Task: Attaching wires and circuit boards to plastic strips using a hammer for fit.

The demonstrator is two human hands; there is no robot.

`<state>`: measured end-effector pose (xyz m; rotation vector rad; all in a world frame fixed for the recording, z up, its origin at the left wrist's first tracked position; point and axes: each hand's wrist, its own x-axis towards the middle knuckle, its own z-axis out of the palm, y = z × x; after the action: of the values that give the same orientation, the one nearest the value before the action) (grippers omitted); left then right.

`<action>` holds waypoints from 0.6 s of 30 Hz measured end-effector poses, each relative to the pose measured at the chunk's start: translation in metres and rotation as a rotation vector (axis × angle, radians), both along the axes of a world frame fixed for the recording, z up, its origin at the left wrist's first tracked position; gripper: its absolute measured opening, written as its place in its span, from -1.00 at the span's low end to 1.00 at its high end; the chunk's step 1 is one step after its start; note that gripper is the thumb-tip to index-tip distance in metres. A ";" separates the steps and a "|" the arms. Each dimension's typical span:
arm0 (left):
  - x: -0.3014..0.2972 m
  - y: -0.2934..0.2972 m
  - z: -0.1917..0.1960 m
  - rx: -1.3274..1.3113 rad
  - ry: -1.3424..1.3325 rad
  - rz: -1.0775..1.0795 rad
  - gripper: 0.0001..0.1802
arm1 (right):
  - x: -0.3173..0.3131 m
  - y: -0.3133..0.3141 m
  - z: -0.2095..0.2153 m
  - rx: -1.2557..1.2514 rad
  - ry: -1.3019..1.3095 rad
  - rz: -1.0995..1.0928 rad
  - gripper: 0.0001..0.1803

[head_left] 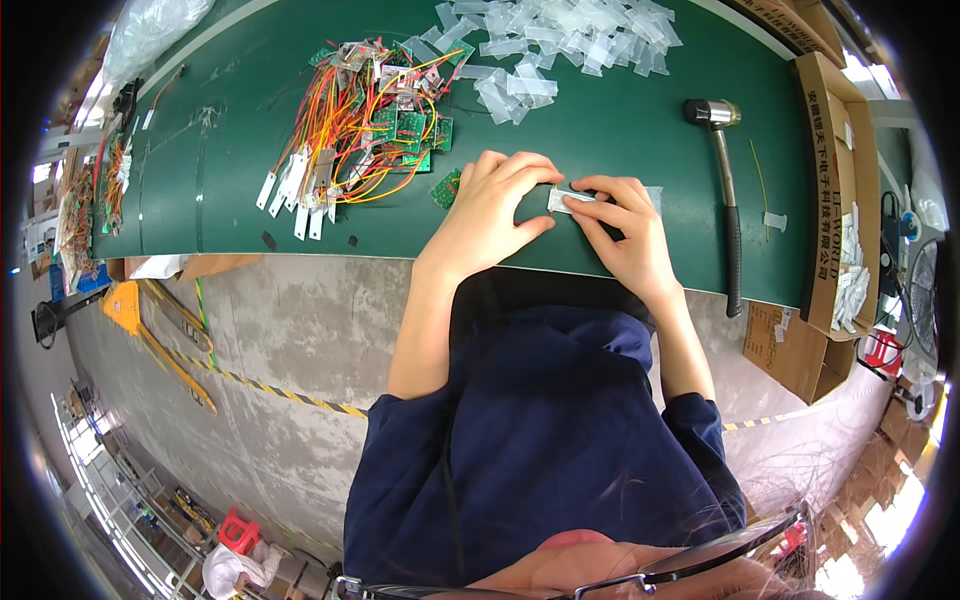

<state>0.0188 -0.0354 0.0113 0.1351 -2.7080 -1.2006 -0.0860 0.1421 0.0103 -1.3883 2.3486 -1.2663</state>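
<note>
A small flat white piece point(560, 201) lies at the near edge of the green table, between my two hands. My right hand point(632, 232) is closed on it, the fingertips pressing its right end. My left hand point(487, 212) is curved over the table on the piece's left; its thumb and index finger are apart, with the index fingertip close to the piece's upper corner. Beside the left wrist sits a green circuit board point(446, 189), partly covered by the hand. A clear plastic strip point(655, 196) shows behind my right hand.
Left of my hands is a heap of circuit boards with red and yellow wires point(350, 130). Clear plastic pieces point(560, 40) are piled at the far side. A black-handled hammer point(725, 180) lies at right, near an open cardboard box point(815, 200) holding white pieces point(851, 285).
</note>
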 end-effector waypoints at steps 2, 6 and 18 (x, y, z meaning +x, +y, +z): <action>0.000 0.000 0.001 0.003 -0.001 0.000 -0.49 | 0.000 0.000 -0.002 -0.017 0.011 0.003 -0.78; -0.001 0.000 0.000 0.009 -0.010 -0.002 -0.49 | -0.001 0.001 -0.005 -0.039 0.035 0.010 -0.75; -0.001 0.000 0.001 0.006 -0.019 -0.001 -0.51 | -0.001 0.003 -0.005 -0.052 0.011 0.014 -0.73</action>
<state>0.0183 -0.0353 0.0122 0.1468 -2.7213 -1.2136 -0.0865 0.1454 0.0054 -1.4281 2.3250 -1.3282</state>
